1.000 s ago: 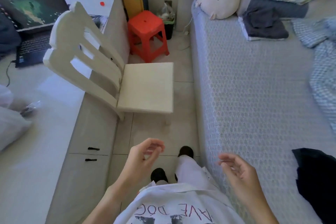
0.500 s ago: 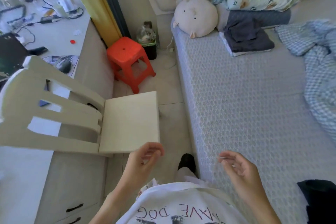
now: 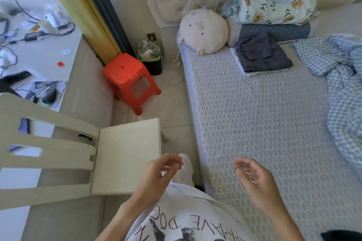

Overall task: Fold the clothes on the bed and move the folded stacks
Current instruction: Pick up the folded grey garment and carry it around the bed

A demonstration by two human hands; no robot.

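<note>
Folded dark grey clothes [image 3: 261, 55] lie in one stack on the grey patterned bed [image 3: 254, 123], near the head end, on top of a white folded piece whose edge shows below them. Just behind the stack lies a dark blue dotted pillow [image 3: 278, 31], and on that pillow sits a bundle of floral and checked light blue cloth [image 3: 272, 2]. A round cream pig-shaped plush cushion [image 3: 203, 32] rests at the bed corner, just left of the stack. A blue and white checked blanket [image 3: 340, 84] lies crumpled along the far side of the bed. Between the stack, the blanket and the near edge, the middle of the mattress is open. A piece of black cloth [image 3: 340, 236] shows at the bottom corner of the picture, mostly cut off.

The left hand [image 3: 160, 174] hangs over the floor beside the bed edge, fingers loosely curled, its grip on nothing. The right hand [image 3: 252, 180] is over the near edge of the mattress, fingers relaxed and apart, also holding nothing.

On the narrow tiled floor strip stand a white wooden chair [image 3: 125, 154], close to the left hand, and further on an orange plastic stool [image 3: 129, 76] and a small green bin [image 3: 149, 58]. A white table [image 3: 39, 55] with cables runs along the left side.
</note>
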